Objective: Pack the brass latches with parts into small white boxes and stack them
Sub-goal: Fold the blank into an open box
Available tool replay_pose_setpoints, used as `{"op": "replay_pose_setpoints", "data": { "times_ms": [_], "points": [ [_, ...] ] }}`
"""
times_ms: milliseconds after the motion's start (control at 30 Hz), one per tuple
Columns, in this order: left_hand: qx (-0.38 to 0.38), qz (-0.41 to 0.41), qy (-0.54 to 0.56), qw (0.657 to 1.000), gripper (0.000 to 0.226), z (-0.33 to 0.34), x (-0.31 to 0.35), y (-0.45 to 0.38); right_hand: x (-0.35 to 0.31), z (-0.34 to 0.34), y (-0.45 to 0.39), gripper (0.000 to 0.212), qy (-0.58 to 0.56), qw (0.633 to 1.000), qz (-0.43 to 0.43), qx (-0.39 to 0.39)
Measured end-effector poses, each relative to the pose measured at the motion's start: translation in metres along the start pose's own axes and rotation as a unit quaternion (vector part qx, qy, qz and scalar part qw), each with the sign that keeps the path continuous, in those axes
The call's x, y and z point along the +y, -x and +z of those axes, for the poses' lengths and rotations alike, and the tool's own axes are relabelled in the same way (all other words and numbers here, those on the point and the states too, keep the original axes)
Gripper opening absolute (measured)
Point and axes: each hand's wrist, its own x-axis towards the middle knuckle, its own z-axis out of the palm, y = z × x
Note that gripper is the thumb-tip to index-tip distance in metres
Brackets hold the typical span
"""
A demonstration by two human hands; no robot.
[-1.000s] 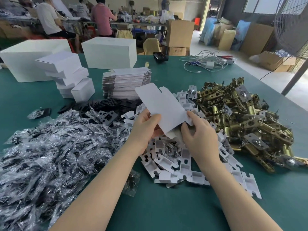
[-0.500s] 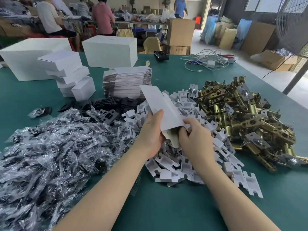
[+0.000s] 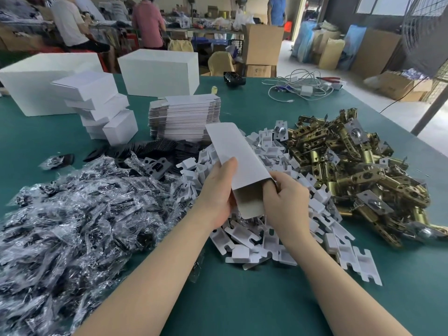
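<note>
Brass latches (image 3: 351, 166) lie in a loose heap on the right of the green desk (image 3: 242, 299), none of them boxed in hand yet.

Head view: both hands hold one small white box (image 3: 238, 156) above the pile of white plastic inserts (image 3: 257, 238). The left hand (image 3: 215, 192) wraps its side, thumb on the top face; the right hand (image 3: 284, 198) pinches the near open end, so each grip is clamped on the box. It looks just formed into a sleeve, empty, its near flap (image 3: 251, 204) hanging open. Its long axis runs from the hands away and a little leftward, open mouth toward the person, far end tilted up.

By my judgement the work is early: a short stack of closed boxes (image 3: 97, 105) stands far left, while a thick pile of flat blanks (image 3: 184, 117), the bagged parts (image 3: 72, 226) and the latches remain.
</note>
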Motion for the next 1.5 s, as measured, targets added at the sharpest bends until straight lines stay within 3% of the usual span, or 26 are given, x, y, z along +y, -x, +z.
{"op": "replay_pose_setpoints", "data": {
  "times_ms": [200,333,400,467,500,533,633,733,867,1000,1100,1233,1333,1433,1500],
  "points": [
    [0.01,0.018,0.018,1.0,0.018,0.0,0.002,0.0,-0.011,0.0,0.001,0.054,-0.079,0.997,0.007,-0.005],
    [0.025,0.034,0.025,0.999,0.021,-0.003,0.002,0.0,-0.011,-0.003,-0.001,0.034,-0.12,0.99,0.035,-0.069],
    [0.036,0.047,0.032,0.998,0.02,-0.006,0.005,-0.002,-0.012,-0.008,-0.006,0.024,-0.22,0.957,0.064,-0.176],
    [0.049,0.057,0.022,0.997,0.023,-0.009,0.01,-0.003,-0.011,-0.013,-0.011,0.034,-0.34,0.891,0.109,-0.28],
    [0.049,0.065,0.008,0.997,0.028,-0.01,0.011,-0.003,-0.011,-0.015,-0.013,0.035,-0.37,0.872,0.13,-0.292],
    [0.042,0.07,-0.011,0.997,0.035,-0.011,0.011,-0.002,-0.012,-0.016,-0.013,0.035,-0.38,0.868,0.151,-0.283],
    [-0.009,0.072,-0.076,0.994,0.055,-0.008,0.007,0.002,-0.01,-0.014,-0.012,0.034,-0.323,0.911,0.18,-0.181],
    [-0.017,0.078,-0.132,0.988,0.057,-0.005,0.006,0.005,-0.007,-0.014,-0.011,0.037,-0.293,0.932,0.171,-0.13],
    [0.001,0.063,-0.163,0.985,0.048,-0.005,0.012,0.006,-0.005,-0.012,-0.012,0.03,-0.299,0.928,0.177,-0.133],
    [0.001,0.02,-0.092,0.996,0.015,-0.007,0.015,0.006,-0.003,-0.012,-0.013,0.025,-0.351,0.9,0.209,-0.152],
    [-0.013,-0.007,-0.067,0.998,0.007,-0.008,0.017,0.006,-0.005,-0.013,-0.013,0.028,-0.359,0.898,0.215,-0.134],
    [-0.04,-0.036,-0.105,0.993,0.009,-0.008,0.017,0.006,-0.009,-0.012,-0.012,0.044,-0.269,0.944,0.178,-0.073],
    [-0.016,-0.003,-0.135,0.991,0.016,-0.006,0.016,0.004,-0.01,-0.012,-0.012,0.052,-0.173,0.974,0.128,-0.077],
    [0.012,0.02,-0.107,0.994,0.02,-0.006,0.017,0.004,-0.01,-0.011,-0.009,0.055,-0.195,0.966,0.132,-0.106],
    [0.04,0.023,-0.07,0.996,0.021,-0.006,0.018,0.003,-0.008,-0.011,-0.009,0.045,-0.231,0.953,0.145,-0.128]
  ]
}}
